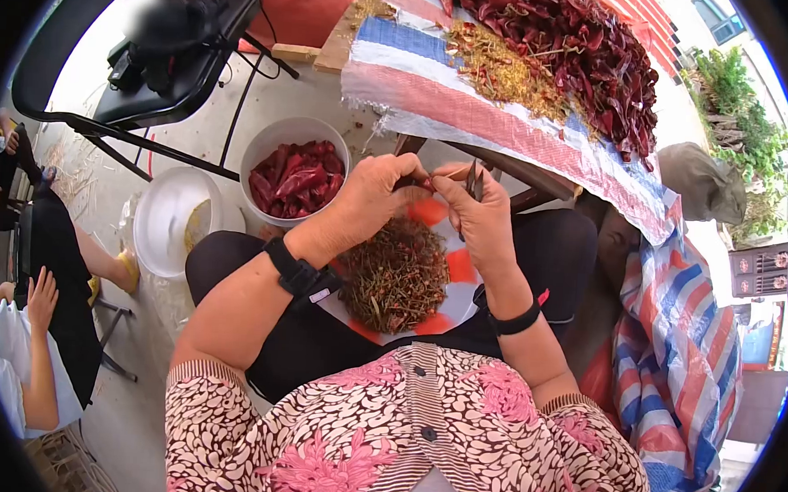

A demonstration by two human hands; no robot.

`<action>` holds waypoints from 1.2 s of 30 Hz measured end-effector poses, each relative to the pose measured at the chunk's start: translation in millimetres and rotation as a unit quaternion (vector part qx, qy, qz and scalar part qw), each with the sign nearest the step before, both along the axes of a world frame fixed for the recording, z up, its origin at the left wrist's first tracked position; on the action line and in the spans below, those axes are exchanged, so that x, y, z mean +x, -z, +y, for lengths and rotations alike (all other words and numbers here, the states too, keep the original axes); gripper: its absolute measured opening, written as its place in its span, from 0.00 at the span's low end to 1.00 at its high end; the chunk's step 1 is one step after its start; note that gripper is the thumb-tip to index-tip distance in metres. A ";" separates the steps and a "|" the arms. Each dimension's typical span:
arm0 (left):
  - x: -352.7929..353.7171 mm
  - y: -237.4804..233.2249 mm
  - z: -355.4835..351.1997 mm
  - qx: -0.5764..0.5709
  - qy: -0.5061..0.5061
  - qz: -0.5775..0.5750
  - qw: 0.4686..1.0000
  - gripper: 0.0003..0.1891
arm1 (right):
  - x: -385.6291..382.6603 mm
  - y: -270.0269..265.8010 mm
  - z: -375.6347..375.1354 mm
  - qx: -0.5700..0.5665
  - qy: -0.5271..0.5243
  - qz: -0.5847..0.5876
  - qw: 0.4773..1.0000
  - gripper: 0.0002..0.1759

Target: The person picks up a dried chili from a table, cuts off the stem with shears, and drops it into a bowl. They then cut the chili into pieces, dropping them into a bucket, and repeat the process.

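My left hand [374, 194] is closed in a pinch over my lap, its fingertips meeting those of my right hand. Between them is a small dark red bit of dried chili [428, 182], mostly covered by the fingers. My right hand [480, 213] is closed around dark scissors [475, 179], whose narrow blades point up and away from me. Under both hands, a white and red basin [462, 266] rests on my lap, heaped with chili stems and scraps [394, 277].
A white bucket [249, 149] of red chilies stands ahead-left, beside a white basin [150, 224]. A black folding chair [175, 92] is behind them. Dried chilies [591, 60] and yellow seeds [501, 69] cover a striped sheet [403, 82]. Another person's hand [44, 297] shows at left.
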State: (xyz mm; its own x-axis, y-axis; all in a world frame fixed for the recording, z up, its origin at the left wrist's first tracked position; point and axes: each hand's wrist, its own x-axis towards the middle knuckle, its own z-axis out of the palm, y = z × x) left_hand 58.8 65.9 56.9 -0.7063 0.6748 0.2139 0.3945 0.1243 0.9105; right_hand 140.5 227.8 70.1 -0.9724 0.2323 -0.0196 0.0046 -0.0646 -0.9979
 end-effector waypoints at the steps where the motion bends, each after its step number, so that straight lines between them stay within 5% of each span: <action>1: 0.7 -1.0 -0.2 -0.010 -0.003 -0.002 1.000 0.08 | -2.5 6.9 -2.3 0.083 0.019 0.074 0.994 0.04; 3: 3.1 -0.1 -0.4 -0.020 -0.010 -0.042 0.999 0.07 | -9.7 21.0 -7.5 0.245 0.055 0.219 0.943 0.07; 6: 5.4 1.4 0.1 -0.010 -0.026 -0.119 0.992 0.06 | -1.5 13.4 -13.1 0.430 0.063 0.253 0.864 0.12; 10: 5.1 5.4 1.2 -0.005 -0.021 -0.190 0.981 0.07 | -4.8 22.3 -15.0 0.411 0.086 0.253 0.872 0.12; 13: 6.5 -0.5 -2.1 0.022 0.016 -0.219 0.975 0.07 | -5.9 34.8 -14.7 0.260 0.084 0.217 0.937 0.06; 16: 6.4 -4.0 -4.7 0.062 0.069 -0.244 0.965 0.08 | -1.6 26.6 -16.9 0.227 0.107 0.185 0.950 0.05; 18: 6.5 -7.9 -6.8 0.066 0.094 -0.245 0.963 0.07 | 6.3 6.8 -13.8 0.059 0.048 0.066 0.995 0.06; 22: 7.7 -6.7 -10.6 0.073 0.130 -0.219 0.964 0.06 | 15.1 -8.6 -8.5 -0.184 -0.039 -0.042 0.981 0.07; 28: 10.1 -1.5 -13.3 0.059 0.147 -0.181 0.971 0.06 | 22.1 0.3 -5.0 -0.291 -0.052 -0.058 0.953 0.05; 29: 13.1 -3.0 -11.3 0.064 0.118 -0.215 0.967 0.07 | 17.9 7.9 -9.9 -0.100 0.014 0.054 0.993 0.04; 30: 18.6 -4.9 -8.4 0.070 0.089 -0.248 0.962 0.07 | 10.2 17.6 -19.2 0.096 0.081 0.162 0.979 0.04; 31: 23.0 -6.4 -5.8 0.075 0.061 -0.281 0.955 0.07 | 6.2 22.0 -25.3 0.288 0.144 0.261 0.910 0.05; 36: 22.9 2.8 -3.9 0.131 0.024 -0.348 0.928 0.06 | 7.6 16.6 -35.7 0.340 0.131 0.258 0.895 0.11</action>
State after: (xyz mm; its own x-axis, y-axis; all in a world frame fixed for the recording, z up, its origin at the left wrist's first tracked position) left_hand 81.7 62.0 54.1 -0.7059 0.6977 -0.1222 -0.3011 -0.1394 0.9434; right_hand 148.1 192.1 53.5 -0.7212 0.2419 0.6491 -0.3948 0.6265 -0.6721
